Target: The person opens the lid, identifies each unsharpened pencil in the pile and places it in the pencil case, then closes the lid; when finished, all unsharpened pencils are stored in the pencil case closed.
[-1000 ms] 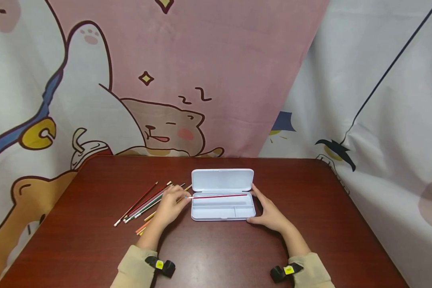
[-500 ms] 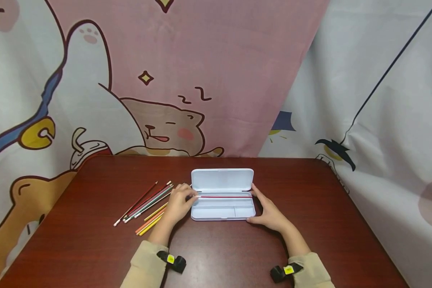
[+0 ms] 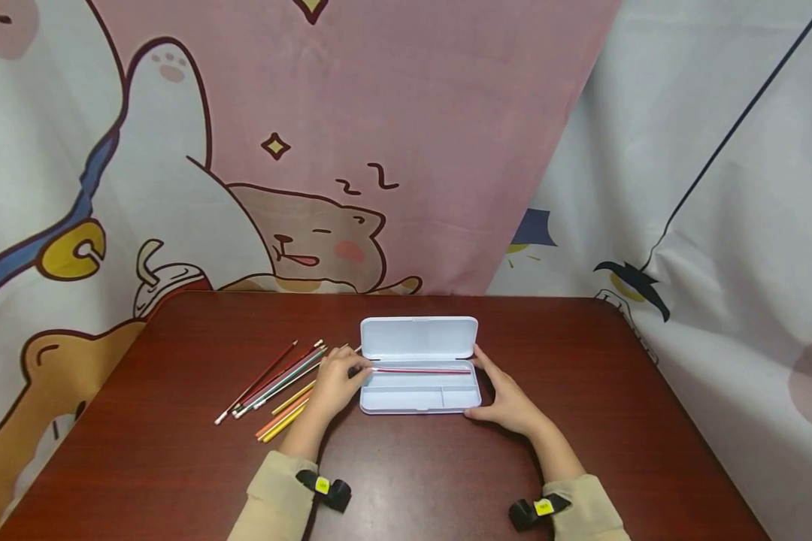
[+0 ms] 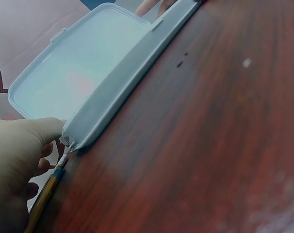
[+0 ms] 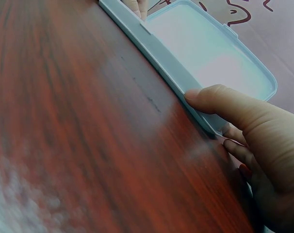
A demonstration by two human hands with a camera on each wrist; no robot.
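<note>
A white pencil case point(image 3: 401, 401) lies open on the table, its lid point(image 3: 419, 338) tipped back. A thin red pencil point(image 3: 422, 370) lies lengthwise over the rear compartment. My left hand point(image 3: 338, 376) pinches its left end at the case's left side; in the left wrist view the left hand point(image 4: 18, 160) hides that grip. My right hand point(image 3: 504, 398) holds the case's right end, thumb at the front corner and fingers at the back. Seen from the right wrist, the thumb of the right hand point(image 5: 268, 121) presses the front wall of the case point(image 5: 161, 60).
Left of the case, several colored pencils point(image 3: 277, 383) lie slanted on the brown table point(image 3: 406, 473), with orange and yellow ones point(image 3: 286, 421) near the left forearm. A gold pencil point(image 4: 45, 194) lies beneath the left hand. A printed cloth point(image 3: 446, 150) hangs behind the table.
My left hand has moved right to the case, bringing the red pencil over the rear compartment. In the last half second the pencil's right end shifted slightly left. My right hand stays put.
</note>
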